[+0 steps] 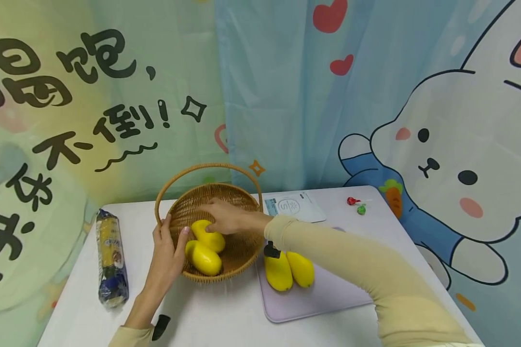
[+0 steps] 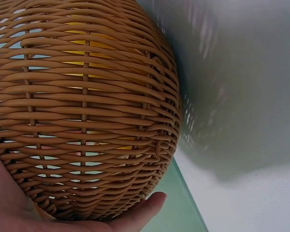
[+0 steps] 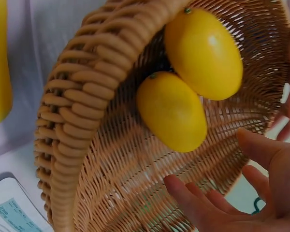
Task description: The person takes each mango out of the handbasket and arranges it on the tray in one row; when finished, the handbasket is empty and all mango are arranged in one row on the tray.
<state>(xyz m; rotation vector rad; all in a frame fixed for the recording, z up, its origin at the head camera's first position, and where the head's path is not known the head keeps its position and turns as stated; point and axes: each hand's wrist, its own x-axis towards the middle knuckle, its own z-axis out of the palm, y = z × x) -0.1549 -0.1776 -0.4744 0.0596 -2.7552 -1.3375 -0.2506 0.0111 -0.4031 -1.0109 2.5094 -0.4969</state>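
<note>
A brown wicker basket (image 1: 243, 262) with a tall arched handle leans toward me, its mouth facing this way. My left hand (image 1: 167, 250) grips its left rim, thumb on the inner side. Inside the basket lie two yellow mangoes (image 1: 205, 259), side by side. Over the bowl reaches my right hand (image 1: 230, 218); in the right wrist view its spread fingers (image 3: 183, 193) hold nothing and are apart from the fruit. Two more mangoes (image 1: 279, 273) rest on a pale purple cutting board (image 1: 325, 296), right of the basket.
A long plastic packet (image 1: 111, 260), yellow and dark blue, lies at the table's left. Behind the board is a flat white packet (image 1: 295, 206). Red (image 1: 352, 201) and green (image 1: 361, 209) wrapped candies sit at the back right. A printed curtain (image 1: 278, 120) hangs behind the table.
</note>
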